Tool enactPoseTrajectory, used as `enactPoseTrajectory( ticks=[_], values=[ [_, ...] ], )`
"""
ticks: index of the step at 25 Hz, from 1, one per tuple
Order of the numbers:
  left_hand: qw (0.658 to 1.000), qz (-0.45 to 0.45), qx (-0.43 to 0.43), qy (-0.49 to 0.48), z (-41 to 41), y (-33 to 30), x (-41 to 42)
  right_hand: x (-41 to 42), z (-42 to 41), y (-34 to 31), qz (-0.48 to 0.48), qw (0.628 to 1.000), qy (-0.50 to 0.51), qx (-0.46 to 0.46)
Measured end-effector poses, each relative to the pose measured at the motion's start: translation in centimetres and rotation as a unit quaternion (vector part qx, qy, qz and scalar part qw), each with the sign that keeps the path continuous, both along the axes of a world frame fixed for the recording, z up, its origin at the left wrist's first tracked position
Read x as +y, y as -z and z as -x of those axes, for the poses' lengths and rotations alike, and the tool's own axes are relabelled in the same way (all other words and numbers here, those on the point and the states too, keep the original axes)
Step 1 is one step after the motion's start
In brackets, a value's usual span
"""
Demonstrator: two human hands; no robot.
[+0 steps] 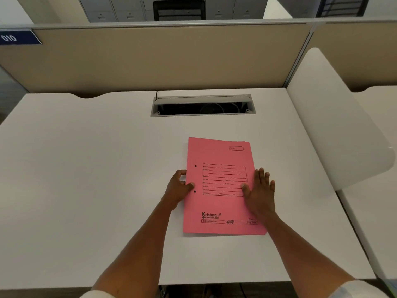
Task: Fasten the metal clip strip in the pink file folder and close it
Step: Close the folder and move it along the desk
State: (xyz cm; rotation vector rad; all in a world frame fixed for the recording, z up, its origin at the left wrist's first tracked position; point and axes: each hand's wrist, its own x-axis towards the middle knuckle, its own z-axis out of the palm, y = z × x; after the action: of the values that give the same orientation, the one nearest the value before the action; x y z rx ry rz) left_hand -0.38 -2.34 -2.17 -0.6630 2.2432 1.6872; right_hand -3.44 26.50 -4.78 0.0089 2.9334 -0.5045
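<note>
On desk (86, 168): one closed pink folder (217, 207), two hands.

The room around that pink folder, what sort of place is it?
Most likely an open-plan office cubicle: a beige partition with a numbered blue tag backs the white desk, which has a cable hatch, and filing cabinets stand beyond.

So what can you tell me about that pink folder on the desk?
The pink folder looks like thin card and lies closed and flat on the white desk, cover up. The cover carries a printed form box, a small label box at the top corner, a "Krishna" logo and two punched holes near the spine. The left hand grips the spine edge; the right hand rests flat on the opposite edge.
</note>
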Motion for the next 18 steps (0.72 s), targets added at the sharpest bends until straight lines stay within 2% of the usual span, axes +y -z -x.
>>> enactPoseTrajectory(
  ticks=[6,11,14,18],
  values=[
    [0.997,-0.067,0.003,-0.027,-0.3,-0.5,-1.9,-2.1,-0.2,-1.3,0.144,0.987,0.058,0.042],
    [0.995,-0.086,-0.003,-0.046,-0.7,-1.2,-5.0,-3.8,0.8,-3.4,0.335,0.935,0.11,-0.04],
    [0.994,-0.088,-0.008,-0.062,-1.2,-1.2,-7.2,-5.2,0.6,-4.4,0.363,0.922,0.11,-0.08],
    [0.992,-0.104,-0.007,-0.076,-1.8,-1.4,-10.0,-7.7,0.4,-4.5,0.348,0.929,0.1,-0.074]
  ],
)
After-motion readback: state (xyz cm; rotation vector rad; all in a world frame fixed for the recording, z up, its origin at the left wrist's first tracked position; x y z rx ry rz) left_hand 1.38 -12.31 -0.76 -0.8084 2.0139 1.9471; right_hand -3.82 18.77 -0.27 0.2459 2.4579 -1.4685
